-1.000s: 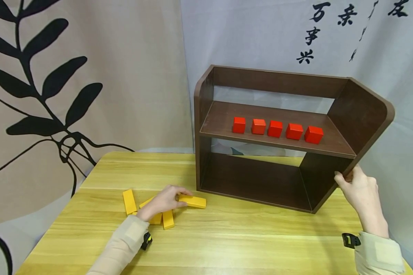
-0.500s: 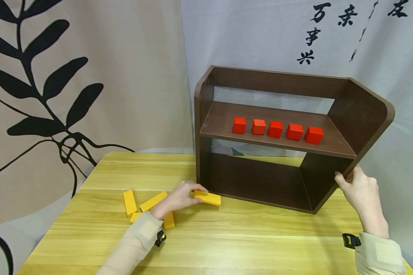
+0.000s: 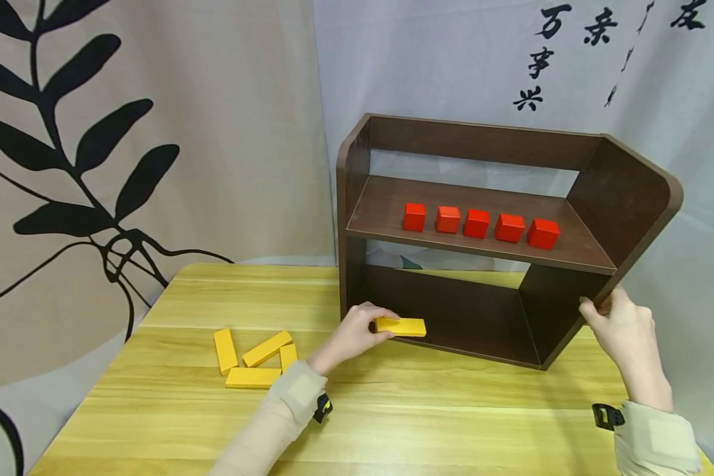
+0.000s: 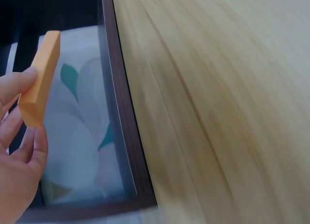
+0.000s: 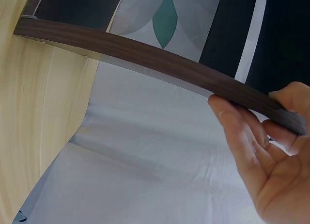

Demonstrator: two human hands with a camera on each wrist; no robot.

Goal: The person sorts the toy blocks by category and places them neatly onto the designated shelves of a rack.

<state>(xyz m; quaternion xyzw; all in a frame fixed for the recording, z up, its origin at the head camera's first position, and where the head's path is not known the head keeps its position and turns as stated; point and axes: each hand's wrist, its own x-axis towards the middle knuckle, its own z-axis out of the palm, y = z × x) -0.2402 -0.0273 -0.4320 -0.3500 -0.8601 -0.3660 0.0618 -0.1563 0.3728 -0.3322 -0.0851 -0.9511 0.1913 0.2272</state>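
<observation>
- The left hand (image 3: 357, 330) pinches one end of a flat yellow rectangular wooden block (image 3: 401, 326), thumb on one face and fingertips on the other, as the left wrist view shows.
- That held block is level and lies lengthwise at the front edge of the bottom board of a dark brown wooden two-tier shelf unit (image 3: 631, 198), near the unit's left side panel; whether it touches the board cannot be told.
- The right hand (image 3: 621, 330) grips the lower front edge of the shelf unit's right side panel, the thumb on the panel's outer face and the fingers curled round its edge.
- The shelf unit stands on the far right part of a light yellow wooden tabletop (image 3: 452, 410), its open front facing the person.
- Five small red wooden cubes (image 3: 476, 223) sit in a row along the middle shelf board, each just apart from its neighbour.
- Four more yellow rectangular blocks (image 3: 256, 357) lie in a loose cluster toward the left edge of the tabletop, just to the left of the left forearm in its beige sleeve (image 3: 274, 423).
- Behind the tabletop hang a beige curtain with a black leaf print (image 3: 95, 145) and a pale grey cloth with black characters (image 3: 541, 59).
</observation>
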